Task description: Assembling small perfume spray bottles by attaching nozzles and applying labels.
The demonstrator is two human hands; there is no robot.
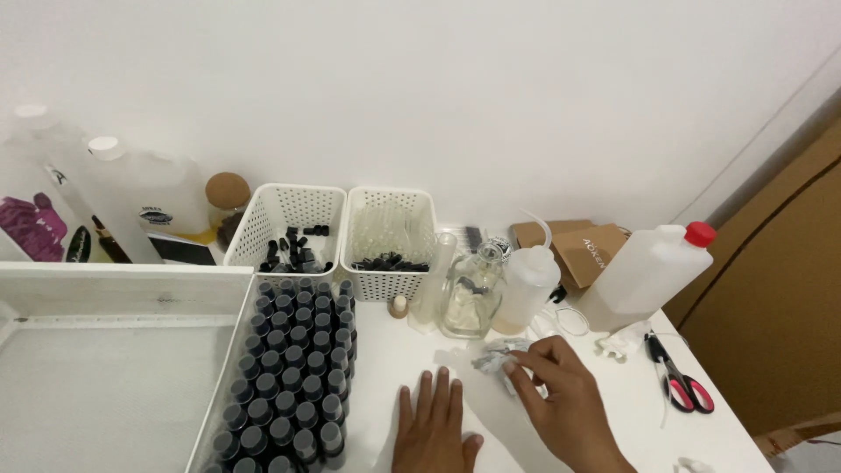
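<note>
On the white table [420,350], right hand [569,403] fingers pinch crumpled paper [492,357]; left hand [434,434] flat, open.

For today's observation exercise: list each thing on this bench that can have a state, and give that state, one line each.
Left hand: flat on the table, fingers spread, holding nothing.
Right hand: fingertips pinching a crumpled wrapper.
Red-capped jug: capped, leaning.
Wash bottle: closed, upright.
Glass flask: upright, mouth open.
Scissors: lying flat, blades shut.
Small dark vials: capped, upright in rows.
Two white baskets: open-topped, partly filled.
</note>
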